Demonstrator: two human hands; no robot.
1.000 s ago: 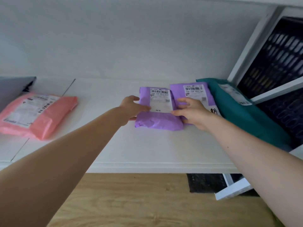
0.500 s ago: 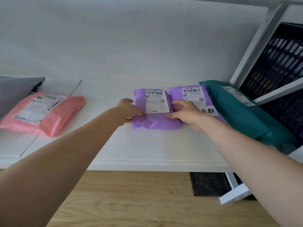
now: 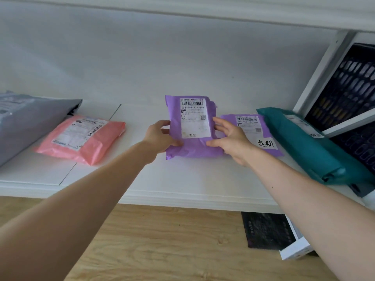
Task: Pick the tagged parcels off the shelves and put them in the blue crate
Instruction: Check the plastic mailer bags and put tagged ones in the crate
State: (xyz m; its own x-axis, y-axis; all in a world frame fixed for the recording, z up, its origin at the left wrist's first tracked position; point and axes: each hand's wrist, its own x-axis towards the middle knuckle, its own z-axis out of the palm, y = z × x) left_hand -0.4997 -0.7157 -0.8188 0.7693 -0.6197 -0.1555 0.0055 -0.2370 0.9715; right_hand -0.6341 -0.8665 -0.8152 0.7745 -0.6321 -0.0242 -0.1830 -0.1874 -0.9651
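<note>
- Left hand [image 3: 160,136] grips the upright purple parcel [image 3: 192,147] by its left edge, fingers [image 3: 163,124] curled around it.
- Right hand [image 3: 233,140] pinches its right edge, thumb in front.

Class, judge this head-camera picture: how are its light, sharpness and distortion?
Head view: soft light, faint shadows; the label on the held purple parcel reads sharp; the grey parcel at left is blurred; the wide lens makes the shelf upright lean.

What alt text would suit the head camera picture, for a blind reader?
A left hand and right hand hold a purple parcel tilted up from a white shelf. A second purple parcel and teal parcel lie to its right, a pink parcel and grey parcel to its left.
</note>
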